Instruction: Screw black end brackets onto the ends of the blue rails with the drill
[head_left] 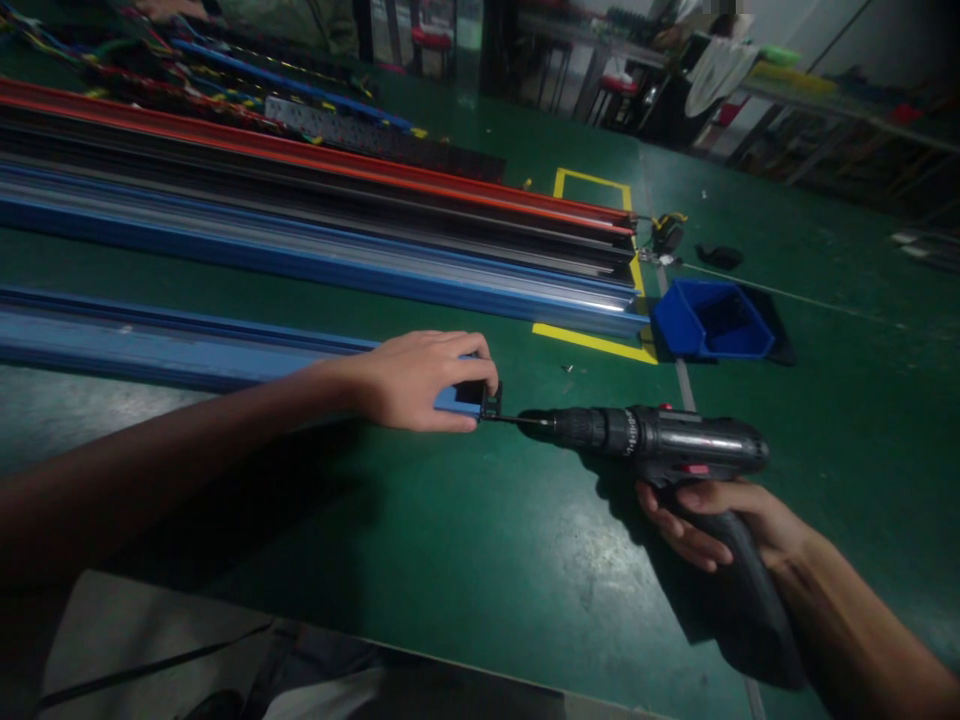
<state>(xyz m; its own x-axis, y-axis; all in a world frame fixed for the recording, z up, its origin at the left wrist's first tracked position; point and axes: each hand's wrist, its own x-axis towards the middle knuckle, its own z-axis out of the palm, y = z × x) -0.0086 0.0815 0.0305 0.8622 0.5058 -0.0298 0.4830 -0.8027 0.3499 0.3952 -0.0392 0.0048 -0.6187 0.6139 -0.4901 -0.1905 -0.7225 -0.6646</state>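
Note:
My left hand (420, 380) is closed around the end of a long blue metal profile (187, 345) that lies on the green table. A small black end piece (491, 402) sits at the profile's tip, under my fingers. In my right hand (720, 525) is a black cordless drill (652, 440), gripped by its handle and pointing left. Its long thin bit (517, 419) reaches the end piece; whether it is seated in a screw is too small to tell.
Behind lie more blue profiles (450, 280), black ones and an orange one (337, 150). A blue bin (686, 320) stands to the right, near a tape measure (667, 232). A small screw (568, 368) lies on the table (480, 540). Wires and strips lie at back left, near another person's hand.

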